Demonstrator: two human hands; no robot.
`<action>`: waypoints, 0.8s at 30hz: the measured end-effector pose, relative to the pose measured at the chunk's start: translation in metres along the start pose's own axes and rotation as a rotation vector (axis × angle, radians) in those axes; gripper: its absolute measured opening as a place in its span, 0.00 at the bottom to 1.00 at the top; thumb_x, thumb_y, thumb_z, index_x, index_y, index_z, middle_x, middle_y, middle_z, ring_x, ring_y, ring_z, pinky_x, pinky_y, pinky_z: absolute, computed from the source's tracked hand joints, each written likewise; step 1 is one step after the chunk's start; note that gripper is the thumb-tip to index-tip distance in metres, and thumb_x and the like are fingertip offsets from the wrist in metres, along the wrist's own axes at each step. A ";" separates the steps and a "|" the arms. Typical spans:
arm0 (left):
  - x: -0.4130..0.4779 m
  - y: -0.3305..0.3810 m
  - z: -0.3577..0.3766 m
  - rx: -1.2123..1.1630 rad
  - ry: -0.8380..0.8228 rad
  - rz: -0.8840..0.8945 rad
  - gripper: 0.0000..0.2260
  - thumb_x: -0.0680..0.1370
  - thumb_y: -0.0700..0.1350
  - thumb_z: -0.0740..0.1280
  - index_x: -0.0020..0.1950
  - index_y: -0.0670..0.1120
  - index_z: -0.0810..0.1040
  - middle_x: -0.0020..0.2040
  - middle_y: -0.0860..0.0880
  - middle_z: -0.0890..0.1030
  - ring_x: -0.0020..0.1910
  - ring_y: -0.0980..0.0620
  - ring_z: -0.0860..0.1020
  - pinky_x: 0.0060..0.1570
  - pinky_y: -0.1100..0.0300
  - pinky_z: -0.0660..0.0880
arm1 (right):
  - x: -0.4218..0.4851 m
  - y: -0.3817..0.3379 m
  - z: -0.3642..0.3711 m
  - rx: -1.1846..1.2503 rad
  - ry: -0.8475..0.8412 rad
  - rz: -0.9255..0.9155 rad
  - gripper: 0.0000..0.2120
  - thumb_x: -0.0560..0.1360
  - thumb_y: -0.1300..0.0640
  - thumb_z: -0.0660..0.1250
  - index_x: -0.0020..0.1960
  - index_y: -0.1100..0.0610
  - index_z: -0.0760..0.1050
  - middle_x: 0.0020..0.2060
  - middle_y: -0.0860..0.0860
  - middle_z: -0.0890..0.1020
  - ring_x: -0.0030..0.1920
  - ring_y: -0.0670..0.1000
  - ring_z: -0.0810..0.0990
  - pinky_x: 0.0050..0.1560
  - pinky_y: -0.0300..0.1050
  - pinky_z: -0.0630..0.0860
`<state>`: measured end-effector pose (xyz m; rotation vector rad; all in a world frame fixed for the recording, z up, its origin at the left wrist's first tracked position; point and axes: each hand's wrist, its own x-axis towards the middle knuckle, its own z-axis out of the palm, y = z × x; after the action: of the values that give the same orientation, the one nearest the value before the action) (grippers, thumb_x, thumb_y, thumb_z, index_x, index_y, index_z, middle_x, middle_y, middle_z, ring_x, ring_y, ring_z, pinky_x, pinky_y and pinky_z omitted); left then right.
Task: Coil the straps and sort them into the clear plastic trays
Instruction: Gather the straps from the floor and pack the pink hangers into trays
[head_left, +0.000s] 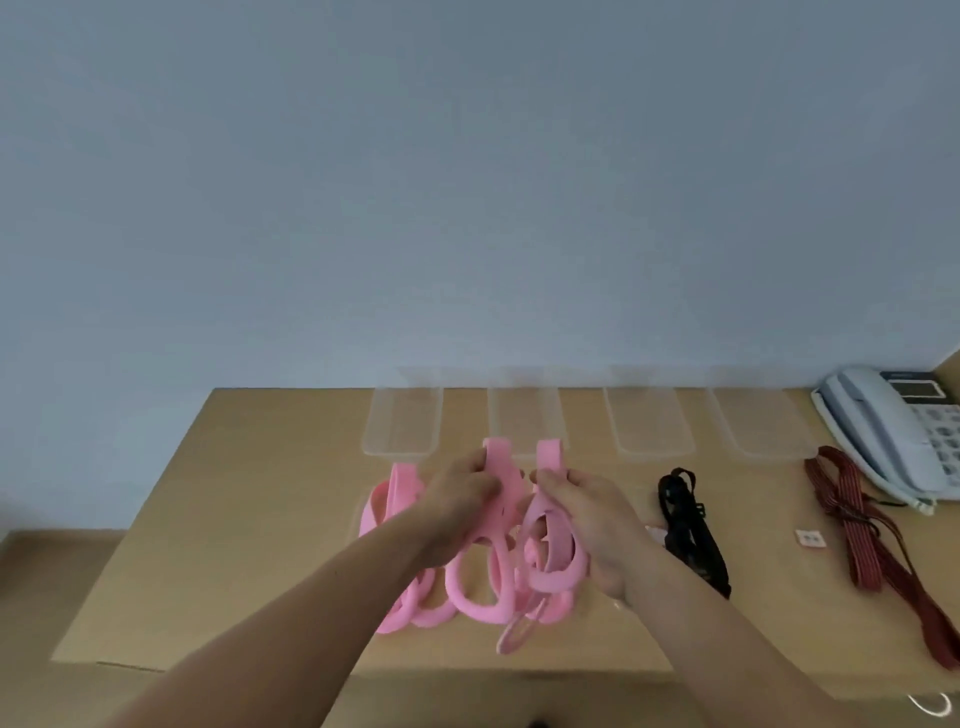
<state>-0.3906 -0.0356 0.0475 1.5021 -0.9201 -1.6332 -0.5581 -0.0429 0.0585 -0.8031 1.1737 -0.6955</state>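
Both hands (460, 499) (582, 512) curled, fingers gripping pink strap (501, 499) loops

The telephone (883, 431) is cut by the right edge, and the red strap (857, 540) is lost past it lower down. The pink straps (556, 578) are partly covered by the left hand (457, 499) and right hand (587, 525); the small card (810, 539) is too tiny for its print to be read.

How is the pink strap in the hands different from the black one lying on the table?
The pink strap is gripped by the left hand and right hand, loops hanging; the black strap lies untouched on the table. The pink strap looks wider and bulkier, the black strap narrower. Neither is in a clear tray yet.
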 end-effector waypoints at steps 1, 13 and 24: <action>0.003 -0.008 0.002 -0.009 0.010 -0.036 0.14 0.79 0.31 0.55 0.61 0.37 0.73 0.50 0.33 0.77 0.43 0.40 0.77 0.40 0.47 0.75 | 0.007 0.006 -0.004 -0.026 -0.012 0.047 0.11 0.80 0.57 0.65 0.47 0.66 0.78 0.35 0.60 0.84 0.33 0.56 0.80 0.35 0.48 0.77; 0.068 -0.073 0.004 0.294 0.160 -0.109 0.27 0.79 0.38 0.61 0.78 0.49 0.62 0.61 0.46 0.80 0.49 0.51 0.82 0.44 0.57 0.81 | 0.081 0.051 -0.022 -0.268 0.053 0.190 0.09 0.77 0.54 0.71 0.51 0.59 0.81 0.42 0.58 0.86 0.37 0.54 0.85 0.40 0.48 0.82; 0.076 -0.087 0.014 0.609 0.315 -0.020 0.09 0.77 0.43 0.64 0.57 0.48 0.74 0.41 0.55 0.80 0.36 0.57 0.78 0.27 0.69 0.70 | 0.087 0.070 -0.018 -1.074 0.223 -0.199 0.20 0.78 0.46 0.64 0.67 0.51 0.66 0.52 0.49 0.81 0.47 0.51 0.81 0.43 0.46 0.76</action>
<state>-0.4126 -0.0600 -0.0639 2.1031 -1.2872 -1.1200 -0.5501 -0.0798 -0.0484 -1.7840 1.6954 -0.2641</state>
